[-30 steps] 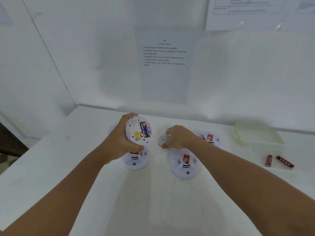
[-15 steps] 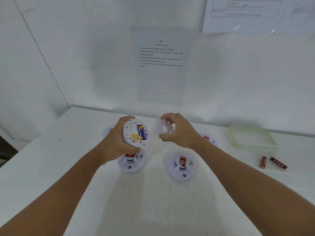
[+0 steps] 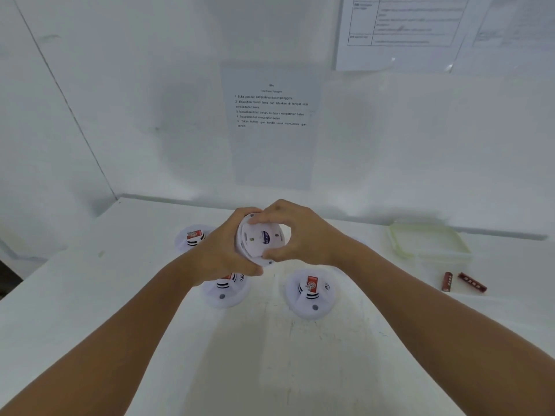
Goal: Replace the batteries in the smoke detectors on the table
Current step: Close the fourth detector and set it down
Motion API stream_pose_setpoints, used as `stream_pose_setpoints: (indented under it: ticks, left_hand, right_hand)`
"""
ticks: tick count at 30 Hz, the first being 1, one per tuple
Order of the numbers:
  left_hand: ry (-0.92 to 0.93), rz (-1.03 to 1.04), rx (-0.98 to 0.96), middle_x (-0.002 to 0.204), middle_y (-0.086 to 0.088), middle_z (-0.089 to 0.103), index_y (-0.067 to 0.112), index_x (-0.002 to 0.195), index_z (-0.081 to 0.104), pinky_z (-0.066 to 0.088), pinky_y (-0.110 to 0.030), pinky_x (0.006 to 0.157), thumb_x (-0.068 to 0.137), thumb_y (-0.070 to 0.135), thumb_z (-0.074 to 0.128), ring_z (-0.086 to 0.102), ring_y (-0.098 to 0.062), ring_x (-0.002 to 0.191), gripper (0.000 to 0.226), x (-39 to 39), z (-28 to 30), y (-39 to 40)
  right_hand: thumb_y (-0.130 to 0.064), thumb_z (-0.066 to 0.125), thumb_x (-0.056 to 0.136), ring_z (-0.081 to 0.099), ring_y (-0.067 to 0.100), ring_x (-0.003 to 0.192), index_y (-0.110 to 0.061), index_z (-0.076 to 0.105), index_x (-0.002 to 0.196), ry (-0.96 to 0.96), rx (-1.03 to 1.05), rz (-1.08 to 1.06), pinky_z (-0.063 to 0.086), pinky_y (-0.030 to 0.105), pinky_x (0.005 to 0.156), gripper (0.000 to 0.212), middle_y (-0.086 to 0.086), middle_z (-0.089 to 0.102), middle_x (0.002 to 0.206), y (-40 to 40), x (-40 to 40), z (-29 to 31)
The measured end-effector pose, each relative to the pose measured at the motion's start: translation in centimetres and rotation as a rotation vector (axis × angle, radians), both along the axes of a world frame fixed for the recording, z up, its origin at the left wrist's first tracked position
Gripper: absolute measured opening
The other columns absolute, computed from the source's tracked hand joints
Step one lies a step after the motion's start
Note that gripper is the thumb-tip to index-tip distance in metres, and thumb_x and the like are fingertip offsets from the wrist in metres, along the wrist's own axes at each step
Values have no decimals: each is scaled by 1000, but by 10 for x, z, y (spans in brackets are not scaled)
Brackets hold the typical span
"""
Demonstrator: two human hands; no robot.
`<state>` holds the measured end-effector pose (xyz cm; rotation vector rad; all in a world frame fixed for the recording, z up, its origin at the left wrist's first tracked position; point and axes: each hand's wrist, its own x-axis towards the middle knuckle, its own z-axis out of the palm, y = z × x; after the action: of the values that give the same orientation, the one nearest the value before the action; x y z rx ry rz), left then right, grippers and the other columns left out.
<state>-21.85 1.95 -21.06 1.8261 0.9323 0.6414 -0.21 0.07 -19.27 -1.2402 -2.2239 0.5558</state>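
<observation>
A white round smoke detector [image 3: 259, 240] is held above the table, its back turned towards me. My left hand [image 3: 223, 253] grips its body from the left. My right hand [image 3: 295, 235] curls round the round back cover that now lies on the detector, thumb below and fingers on top. Three more white detectors with red labels stand on the table: one at the back left [image 3: 193, 238], one under my left hand [image 3: 225, 291], one front centre [image 3: 310, 292]. Two red batteries [image 3: 464, 282] lie to the right.
A shallow clear container [image 3: 429, 241] with a greenish rim stands at the back right of the white table [image 3: 285, 355]. Printed instruction sheets [image 3: 271, 127] hang on the white wall behind. The table's left edge runs diagonally past my left forearm.
My right hand picked the round cover off the table, carried it left and set it against the back of the detector. The battery compartment, visible before, is now covered.
</observation>
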Motion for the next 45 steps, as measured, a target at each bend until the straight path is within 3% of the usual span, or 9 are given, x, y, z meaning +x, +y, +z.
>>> stream_pose_setpoints:
  ticks: [9,14,19,25,31,36,41,45]
  left_hand:
    - [36,10,-40,122,6,63,35,137,44,59,-28,75,64,-8,89,66,-11,107,96,2,6,-15]
    - [79,11,19,123,8,62,35,138,43,60,-27,85,64,-5,91,63,-6,109,96,1,8,-21]
    - [96,9,58,124,6,60,33,137,43,61,-29,85,65,-4,91,62,-3,105,95,1,12,-24]
    - [101,20,91,121,9,62,32,135,45,61,-35,89,63,-3,92,63,-6,108,92,3,11,-24]
    - [103,-18,105,115,15,64,31,130,49,60,-32,87,63,-5,91,65,-9,108,87,2,12,-21]
    - [80,5,113,114,18,65,32,129,50,59,-30,88,64,-5,90,65,-7,110,85,2,10,-21]
    - [167,-21,105,123,15,61,35,136,44,59,-31,92,62,6,95,61,-8,115,95,2,7,-21]
    - [200,115,130,131,15,57,39,154,23,60,-31,89,62,18,97,62,-9,116,120,9,12,-24]
  right_hand:
    - [-36,88,78,51,14,116,-38,68,133,-14,-16,1,44,34,103,58,-9,56,122,-8,-1,3]
    - [-40,88,77,53,10,111,-39,68,132,0,-4,-17,46,31,99,59,-10,57,118,-14,-3,1]
    - [-41,89,75,55,8,109,-39,68,130,6,32,-15,46,26,97,59,-11,60,117,-17,-2,5]
    - [-40,91,70,58,6,109,-31,66,129,-18,93,-32,48,34,97,65,-13,60,117,-22,-2,3]
    - [-58,83,69,59,11,102,-29,61,127,-165,257,-26,46,40,92,69,-11,61,114,-20,-3,0]
    - [-50,87,69,59,11,101,-29,62,128,-83,256,-45,49,38,90,67,-11,61,115,-22,-6,-5]
    - [-43,89,73,56,5,108,-30,63,129,-11,109,-20,48,30,96,63,-13,59,117,-22,1,-7]
    - [-43,75,90,50,4,113,-38,54,142,199,41,-143,39,20,97,56,-9,52,123,-33,2,-18]
